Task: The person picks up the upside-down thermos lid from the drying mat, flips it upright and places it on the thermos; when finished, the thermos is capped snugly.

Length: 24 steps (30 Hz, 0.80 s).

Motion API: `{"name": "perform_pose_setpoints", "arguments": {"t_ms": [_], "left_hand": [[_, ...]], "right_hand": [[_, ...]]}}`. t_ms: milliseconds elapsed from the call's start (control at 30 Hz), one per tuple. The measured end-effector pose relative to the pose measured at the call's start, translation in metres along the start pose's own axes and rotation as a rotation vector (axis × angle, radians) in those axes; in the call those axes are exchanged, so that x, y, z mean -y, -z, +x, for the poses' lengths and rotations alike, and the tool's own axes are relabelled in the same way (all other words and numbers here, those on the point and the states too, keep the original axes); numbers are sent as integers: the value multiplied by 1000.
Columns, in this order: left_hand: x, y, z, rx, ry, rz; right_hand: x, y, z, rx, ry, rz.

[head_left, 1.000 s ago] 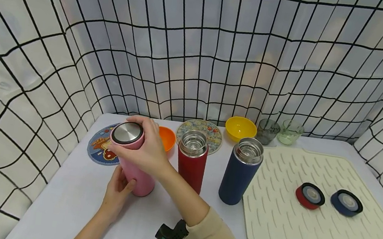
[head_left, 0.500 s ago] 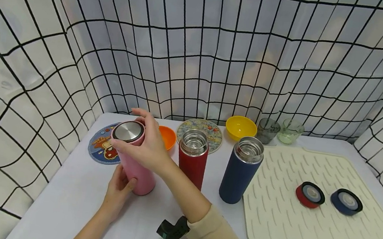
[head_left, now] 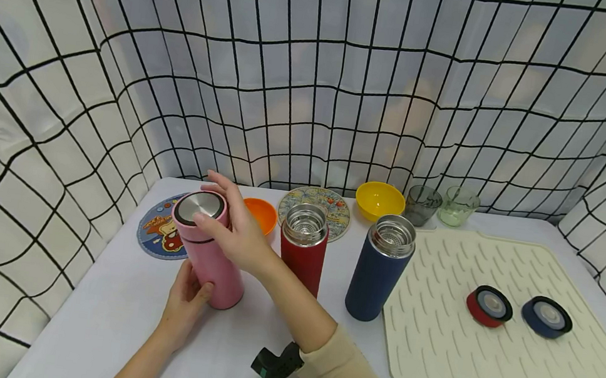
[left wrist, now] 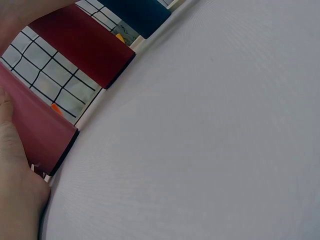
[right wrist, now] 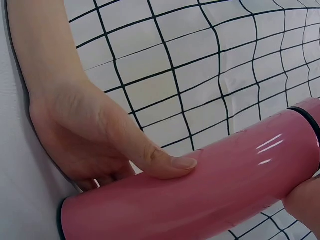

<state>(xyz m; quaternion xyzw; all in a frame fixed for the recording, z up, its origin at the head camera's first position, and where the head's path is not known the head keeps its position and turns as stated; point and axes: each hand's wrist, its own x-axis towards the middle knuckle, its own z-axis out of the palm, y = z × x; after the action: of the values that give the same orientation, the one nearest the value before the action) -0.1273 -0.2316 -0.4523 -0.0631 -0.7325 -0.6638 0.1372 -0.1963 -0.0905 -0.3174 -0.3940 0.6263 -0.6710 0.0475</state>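
A pink insulated bottle stands on the table at the left in the head view, its lid topped with a steel disc. My left hand holds it low, thumb in front; the right wrist view shows this left hand curled around the body, its far fingers hidden. My right hand is around the lid from the right, thumb at the front rim and fingers behind, the index finger raised. A dark seam shows under the lid. Close on the right stand a red bottle and a blue bottle, both without lids.
Behind are a round blue mat, an orange bowl, a patterned round mat, a yellow bowl and two glasses. At right, a cream mat bears a red lid and a blue lid. Black netting surrounds the table.
My right thumb has shifted rightward and up along the lid's front rim, uncovering the seam. The index finger has lifted a little. The left hand keeps its hold.
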Motion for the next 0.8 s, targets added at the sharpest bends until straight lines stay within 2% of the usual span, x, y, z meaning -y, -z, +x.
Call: {"name": "perform_pose_setpoints", "arguments": {"t_ms": [67, 267, 433, 500, 667, 800], "left_hand": [[0, 0, 0, -1, 3, 3], [-1, 0, 1, 7, 2, -2], [-1, 0, 1, 7, -4, 4], [-1, 0, 1, 6, -10, 6], [1, 0, 1, 3, -15, 2], [1, -1, 1, -4, -2, 4]], "right_hand": [[0, 0, 0, 10, 25, 19], [0, -3, 0, -70, -19, 2], [-2, -1, -1, -11, 15, -9], [-2, -1, -1, -11, 8, -1], [-3, -5, 0, -102, -56, -12], [-6, -3, -2, -57, -29, 19]]}}
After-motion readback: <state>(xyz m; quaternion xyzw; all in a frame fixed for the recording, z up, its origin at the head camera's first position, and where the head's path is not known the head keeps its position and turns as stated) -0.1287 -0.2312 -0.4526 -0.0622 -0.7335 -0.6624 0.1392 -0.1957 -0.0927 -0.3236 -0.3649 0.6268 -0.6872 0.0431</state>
